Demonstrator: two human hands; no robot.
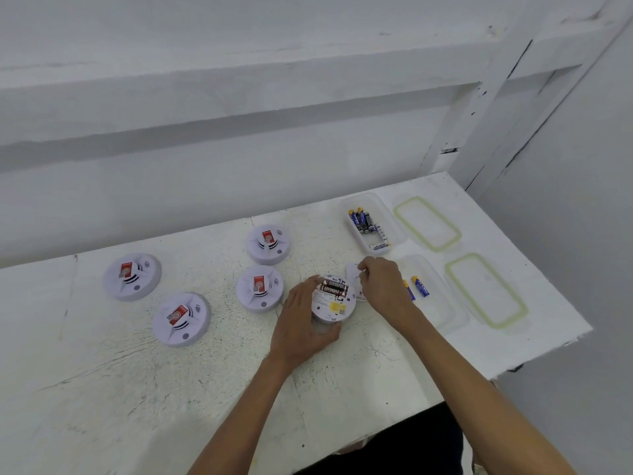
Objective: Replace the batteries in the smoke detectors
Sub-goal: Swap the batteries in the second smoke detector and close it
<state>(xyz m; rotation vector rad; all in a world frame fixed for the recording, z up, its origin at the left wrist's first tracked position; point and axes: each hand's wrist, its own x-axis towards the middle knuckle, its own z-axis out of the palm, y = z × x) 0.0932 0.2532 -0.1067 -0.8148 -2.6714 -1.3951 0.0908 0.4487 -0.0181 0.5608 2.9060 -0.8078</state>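
Note:
An upturned white smoke detector [334,305] lies on the table with black batteries [334,289] showing in its open compartment. My left hand [303,320] grips its left and lower rim. My right hand [380,281] pinches the white round cover plate [352,274] just right of the detector. Several more detectors rest face up to the left, such as one [259,289] close to my left hand and another [181,318] further left.
A clear tub [394,226] at the back holds several blue batteries [363,221]. A nearer clear tub [442,303] holds two blue batteries [419,286]. Two green-rimmed lids [426,222], [484,289] lie at the right. The table's right edge [565,303] is near.

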